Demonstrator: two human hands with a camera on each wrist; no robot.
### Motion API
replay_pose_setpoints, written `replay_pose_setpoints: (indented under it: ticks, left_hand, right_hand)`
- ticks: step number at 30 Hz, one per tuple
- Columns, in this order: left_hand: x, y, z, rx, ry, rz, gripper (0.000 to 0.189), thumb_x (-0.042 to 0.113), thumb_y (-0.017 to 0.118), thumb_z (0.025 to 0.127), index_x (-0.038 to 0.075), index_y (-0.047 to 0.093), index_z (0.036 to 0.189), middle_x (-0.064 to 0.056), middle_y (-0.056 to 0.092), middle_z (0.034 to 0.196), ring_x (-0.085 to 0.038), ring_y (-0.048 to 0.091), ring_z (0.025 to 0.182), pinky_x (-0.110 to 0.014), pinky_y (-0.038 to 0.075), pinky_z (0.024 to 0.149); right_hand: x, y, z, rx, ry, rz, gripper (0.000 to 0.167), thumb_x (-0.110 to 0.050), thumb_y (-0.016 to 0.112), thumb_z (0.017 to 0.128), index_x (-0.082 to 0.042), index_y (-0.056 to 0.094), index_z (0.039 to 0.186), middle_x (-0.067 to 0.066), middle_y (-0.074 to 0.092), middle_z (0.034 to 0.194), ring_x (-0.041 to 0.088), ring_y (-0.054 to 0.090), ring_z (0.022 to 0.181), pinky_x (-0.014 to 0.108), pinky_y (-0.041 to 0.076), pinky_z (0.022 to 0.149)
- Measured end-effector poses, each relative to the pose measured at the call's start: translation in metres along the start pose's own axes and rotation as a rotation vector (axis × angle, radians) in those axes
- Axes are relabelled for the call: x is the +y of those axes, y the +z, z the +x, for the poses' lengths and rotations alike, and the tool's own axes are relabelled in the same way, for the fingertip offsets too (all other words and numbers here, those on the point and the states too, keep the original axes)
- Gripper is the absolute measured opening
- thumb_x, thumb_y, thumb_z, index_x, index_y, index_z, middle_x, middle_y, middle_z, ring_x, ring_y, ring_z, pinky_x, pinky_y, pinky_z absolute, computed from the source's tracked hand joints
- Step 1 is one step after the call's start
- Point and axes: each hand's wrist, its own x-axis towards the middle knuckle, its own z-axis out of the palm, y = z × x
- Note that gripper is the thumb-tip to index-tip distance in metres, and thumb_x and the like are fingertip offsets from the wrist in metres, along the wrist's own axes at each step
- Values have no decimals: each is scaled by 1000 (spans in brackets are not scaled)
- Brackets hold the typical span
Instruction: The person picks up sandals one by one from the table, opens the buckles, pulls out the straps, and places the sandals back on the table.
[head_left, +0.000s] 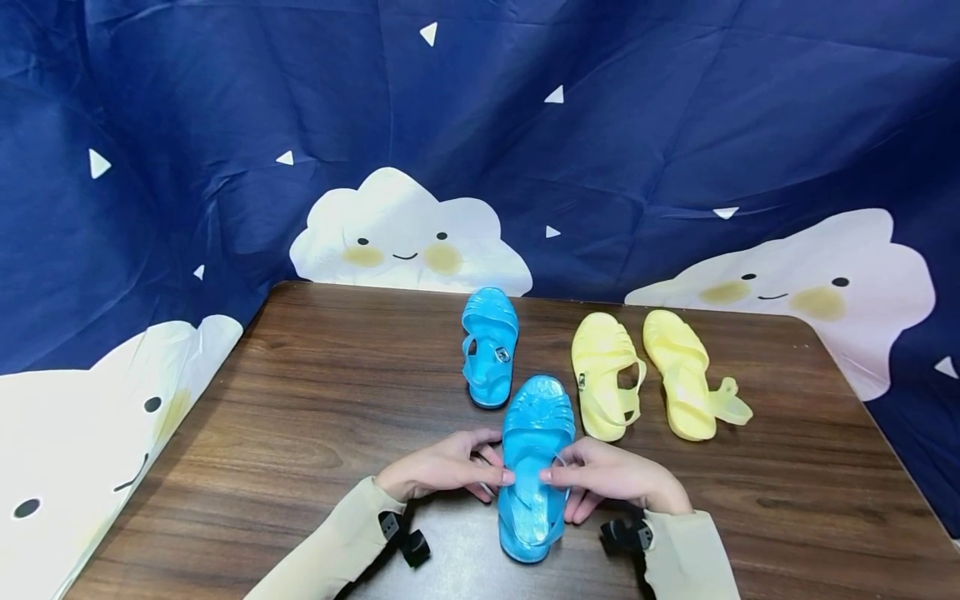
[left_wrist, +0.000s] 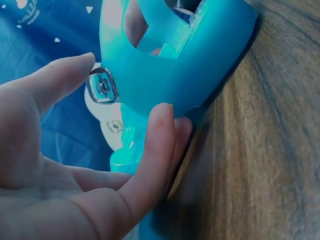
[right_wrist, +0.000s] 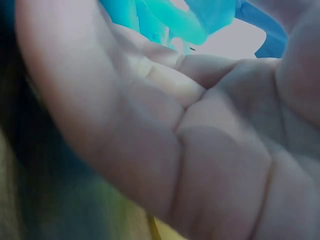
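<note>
A blue jelly sandal (head_left: pixel 538 408) lies toe away from me near the front of the table, between both hands. My left hand (head_left: pixel 450 465) holds its left edge, the thumb beside a silver buckle (left_wrist: pixel 102 86) and the fingertips along the lower side. From the right, my right hand (head_left: pixel 611 471) grips the sandal's other edge, its thumb over the inside and the other fingers lower down the side. In the right wrist view the palm hides most of the sandal. A second blue sandal (head_left: pixel 491 312) rests farther back, just left of the first one.
Two yellow sandals stand to the right: one (head_left: pixel 598 333) with its strap looped round, the other (head_left: pixel 678 358) with its strap splayed outward. All lie on a dark wooden table (head_left: pixel 337 358). A navy curtain (head_left: pixel 480 125) with clouds hangs behind the table's back edge.
</note>
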Motion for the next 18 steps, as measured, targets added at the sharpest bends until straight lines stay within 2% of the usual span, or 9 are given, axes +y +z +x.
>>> replay_pose_setpoints:
  ticks: [8, 18]
  left_hand:
    - [1, 1, -1, 8, 0, -24, 70, 17, 70, 89, -2, 33, 145, -13, 63, 103, -18, 67, 83, -37, 59, 77]
    - [0, 1, -1, 28, -12, -98, 73, 16, 71, 87, -3, 32, 145, -15, 60, 106, -19, 66, 86, -41, 59, 77]
  right_hand:
    - [-1, 2, -1, 20, 7, -1, 29, -30, 62, 94, -4, 54, 83, 11, 63, 74, 20, 68, 65, 38, 60, 63]
    - [-6, 4, -3, 38, 14, -54, 31, -28, 67, 90, 1, 57, 94, 10, 66, 76, 20, 68, 66, 36, 60, 62]
